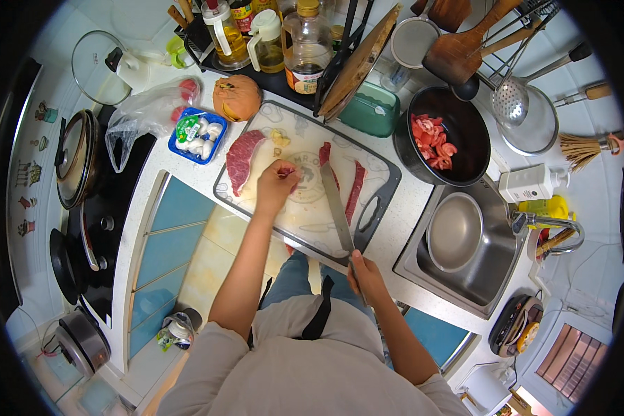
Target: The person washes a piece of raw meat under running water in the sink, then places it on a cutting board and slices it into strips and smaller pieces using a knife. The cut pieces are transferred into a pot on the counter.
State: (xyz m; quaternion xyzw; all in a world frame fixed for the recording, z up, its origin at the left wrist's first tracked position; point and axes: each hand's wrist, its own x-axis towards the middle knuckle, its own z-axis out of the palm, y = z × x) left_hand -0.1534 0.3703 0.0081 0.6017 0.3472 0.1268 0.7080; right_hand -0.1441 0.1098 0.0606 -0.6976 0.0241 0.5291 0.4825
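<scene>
A long kitchen knife (337, 210) is gripped by its handle in my right hand (366, 275), near the front edge of the cutting board (312, 229). Its blade lies across the board, beside a strip of raw red meat (325, 153); another strip (355, 192) lies to the right. My left hand (281, 182) is over the board's left half, fingers curled together, with a small reddish bit partly showing at the fingertips. A larger slab of raw meat (243, 158) rests at the board's left, next to small pale yellow pieces (279, 138), perhaps garlic or ginger.
Left of the board stand a blue tray of white mushrooms (197, 136) and a pumpkin (237, 98). At the right are a black pot with cut tomatoes (468, 130) and a steel sink (491, 270) holding a metal bowl (455, 232). Oil bottles (308, 52) stand behind.
</scene>
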